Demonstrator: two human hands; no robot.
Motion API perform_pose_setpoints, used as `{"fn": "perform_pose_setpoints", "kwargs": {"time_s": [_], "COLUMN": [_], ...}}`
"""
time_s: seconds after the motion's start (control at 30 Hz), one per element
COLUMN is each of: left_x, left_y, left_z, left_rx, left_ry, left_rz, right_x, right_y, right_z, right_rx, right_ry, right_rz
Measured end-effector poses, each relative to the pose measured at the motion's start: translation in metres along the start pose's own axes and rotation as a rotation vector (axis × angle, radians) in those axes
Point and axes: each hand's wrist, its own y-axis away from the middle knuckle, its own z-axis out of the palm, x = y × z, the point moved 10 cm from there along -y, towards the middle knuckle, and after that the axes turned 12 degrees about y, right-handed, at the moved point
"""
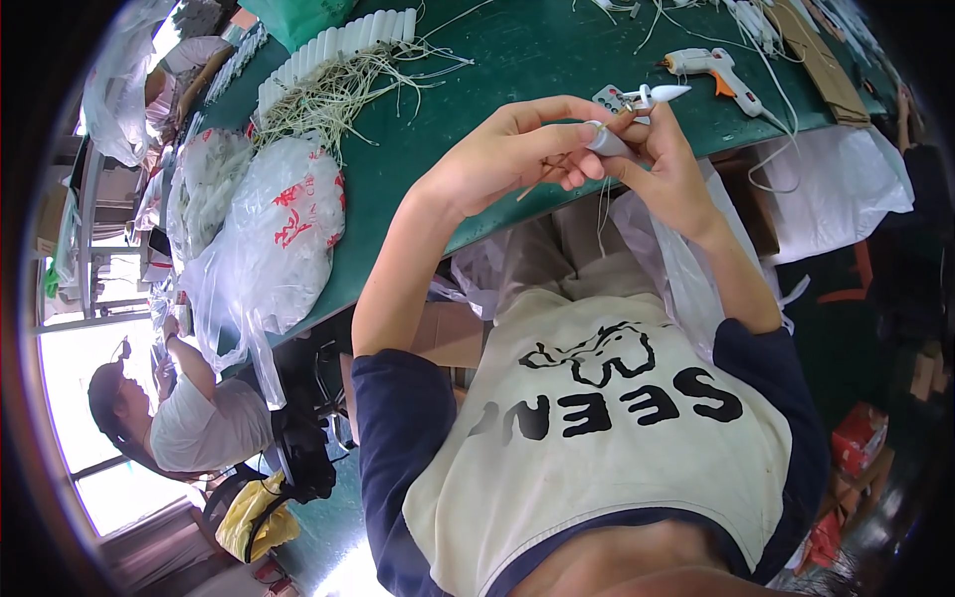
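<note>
My left hand (517, 149) and my right hand (665, 169) meet above the near edge of the green table (517, 50). Together they pinch a small white candle-shaped bulb piece (609, 141) with thin wires hanging below it. The right fingers also hold a second white flame-tipped piece (665, 94) pointing away from me. A thin brown stick shows under the left fingers.
A white glue gun (718, 68) lies on the table beyond my hands. A row of white tubes (333, 45) and a tangle of wires (343, 95) sit to the left, beside clear bags of parts (279, 229). Another person (189, 408) sits at the far left.
</note>
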Motion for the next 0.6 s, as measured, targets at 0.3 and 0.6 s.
{"fn": "perform_pose_setpoints", "kwargs": {"time_s": [0.3,0.6], "left_x": [-0.005,-0.001], "left_y": [0.007,0.013], "left_z": [-0.010,-0.015], "left_rx": [0.055,0.063], "left_ry": [0.073,0.034], "left_rz": [0.025,0.053], "right_x": [0.003,0.035], "right_y": [-0.004,-0.025], "right_z": [0.001,-0.049], "right_rx": [-0.165,0.198], "right_ry": [0.143,0.947], "right_rz": [-0.047,0.022]}}
